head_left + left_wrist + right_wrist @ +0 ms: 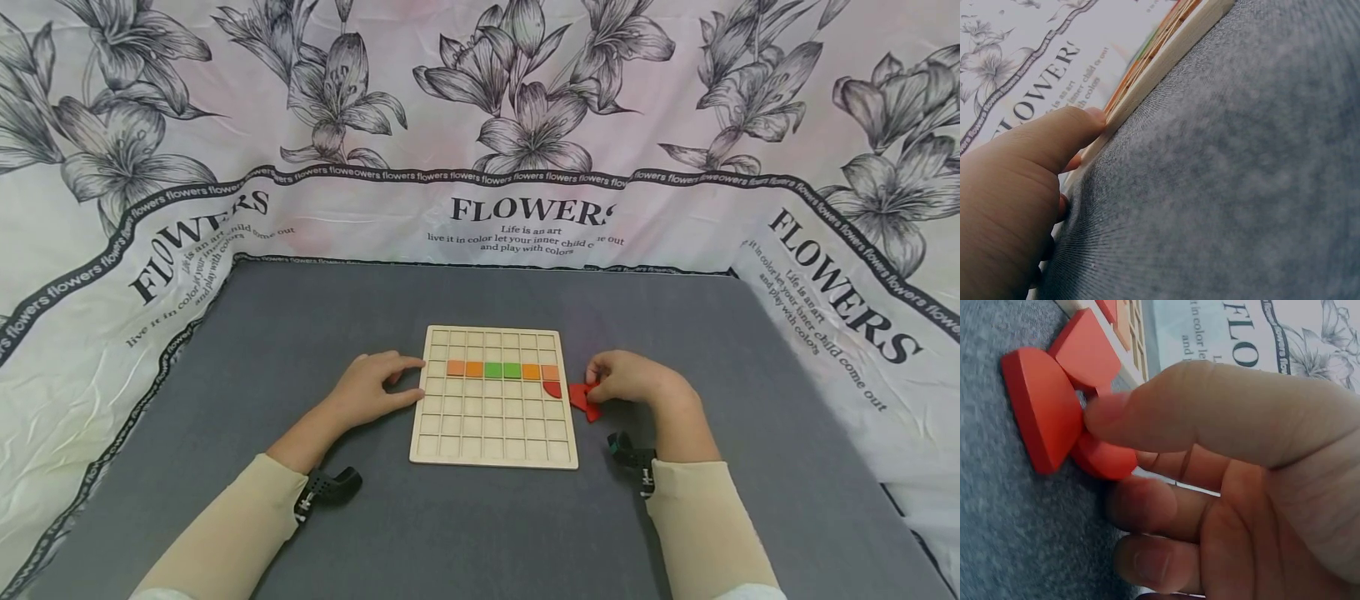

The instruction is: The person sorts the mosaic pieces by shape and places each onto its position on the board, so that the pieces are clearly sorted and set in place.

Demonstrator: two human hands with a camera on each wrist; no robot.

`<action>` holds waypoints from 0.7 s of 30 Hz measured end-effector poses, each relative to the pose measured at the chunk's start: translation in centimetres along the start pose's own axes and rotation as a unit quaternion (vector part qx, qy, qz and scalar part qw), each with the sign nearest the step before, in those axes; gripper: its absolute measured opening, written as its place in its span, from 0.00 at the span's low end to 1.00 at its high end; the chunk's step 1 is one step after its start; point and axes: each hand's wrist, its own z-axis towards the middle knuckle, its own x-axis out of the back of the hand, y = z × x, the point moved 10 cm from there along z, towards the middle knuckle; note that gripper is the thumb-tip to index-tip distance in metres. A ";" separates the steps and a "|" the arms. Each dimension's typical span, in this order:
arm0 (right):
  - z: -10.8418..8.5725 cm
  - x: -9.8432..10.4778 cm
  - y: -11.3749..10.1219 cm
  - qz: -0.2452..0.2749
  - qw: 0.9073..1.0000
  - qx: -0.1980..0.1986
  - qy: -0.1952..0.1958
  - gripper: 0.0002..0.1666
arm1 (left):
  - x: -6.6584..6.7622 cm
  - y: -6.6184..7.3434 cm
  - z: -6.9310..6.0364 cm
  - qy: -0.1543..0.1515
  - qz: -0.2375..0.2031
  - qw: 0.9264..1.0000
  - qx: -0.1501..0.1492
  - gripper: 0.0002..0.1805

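Left hand [373, 386], spread, is touching the left edge of the board [495, 427]; right hand [630, 377], curled, grip unclear, is apparently separating red pieces [1047, 409] beside its right edge; next calls for pinching one.

From the head we look forward and down at the board [493, 408], whose left and right edges our left and right wrist views share close up.
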 end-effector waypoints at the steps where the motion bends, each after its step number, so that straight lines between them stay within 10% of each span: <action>1: 0.0 0.0 0.1 -0.002 1.000 -0.003 0.003 0.07 | 0.0 0.0 0.0 0.000 -0.001 1.000 0.000 0.26; 10: -0.2 1.3 0.5 0.010 1.000 0.006 0.029 0.04 | 0.0 0.0 0.0 0.003 0.001 1.000 -0.002 0.26; 21: -0.3 3.2 2.5 -0.001 0.997 0.005 0.076 0.26 | 0.1 0.0 0.0 0.009 -0.001 1.000 0.000 0.25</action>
